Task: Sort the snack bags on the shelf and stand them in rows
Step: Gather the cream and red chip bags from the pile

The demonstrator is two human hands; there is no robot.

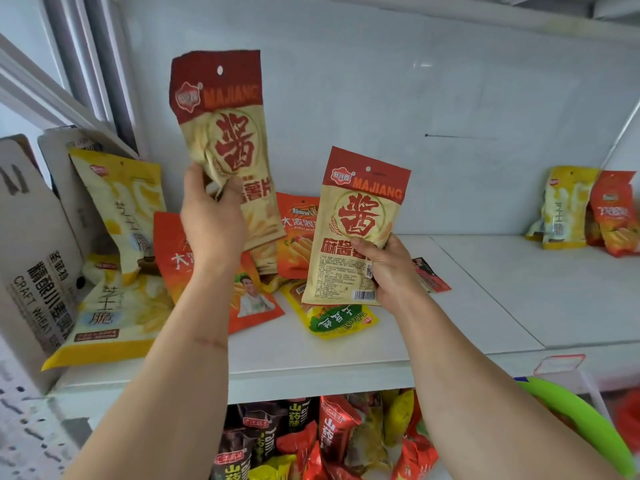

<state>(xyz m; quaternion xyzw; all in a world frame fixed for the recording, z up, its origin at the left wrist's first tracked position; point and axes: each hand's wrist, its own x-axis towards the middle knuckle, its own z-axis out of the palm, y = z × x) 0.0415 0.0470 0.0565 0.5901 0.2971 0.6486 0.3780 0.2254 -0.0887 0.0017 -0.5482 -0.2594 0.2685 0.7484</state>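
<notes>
My left hand (211,216) grips a tan snack bag with a dark red top marked MAJIANG (225,133) and holds it upright, raised above the white shelf (485,292). My right hand (391,268) holds a second MAJIANG bag (353,233) of the same kind by its lower right edge, lower and to the right. Behind and below them lies a loose pile: yellow bags (114,306), orange bags (298,233) and a small yellow-green bag (339,320). At the shelf's far right a yellow bag (564,209) and an orange bag (616,216) stand side by side.
Grey cardboard boxes (34,251) stand at the shelf's left end against a window frame. The shelf's back wall is plain white. A lower shelf holds several red, black and yellow snack packs (329,438). A green curved plastic rim (581,417) shows at lower right.
</notes>
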